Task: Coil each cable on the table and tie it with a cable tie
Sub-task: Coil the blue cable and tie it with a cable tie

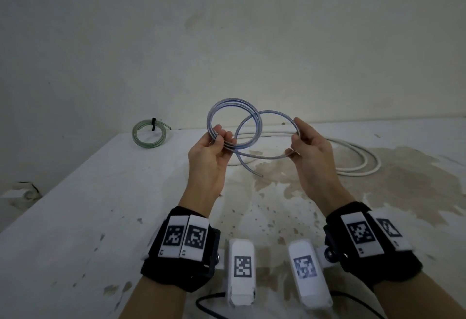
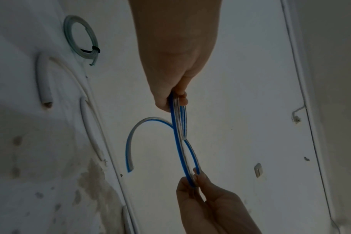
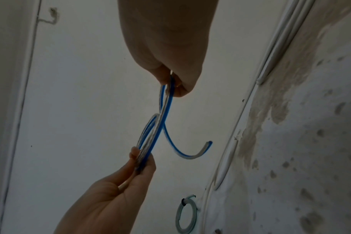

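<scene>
Clear blue-striped flexible cable (image 1: 234, 126) is held above the stained white desk (image 1: 75, 205), mid-coil. Left hand (image 1: 211, 153) pinches the stacked finished loops so they cannot spring apart. Right hand (image 1: 306, 145) pinches a fresh loop, apparently to lay it onto the stack. Free end (image 1: 252, 169) hangs loose. Far left: green coil (image 1: 148, 134), already tied; thick white cable (image 1: 358, 159) lies uncoiled at the right.

Both forearms are bare, each wearing a black wrist strap (image 1: 176, 250) with white blocks (image 1: 242, 268) printed with black square-patterned markers, black cables trailing below.
</scene>
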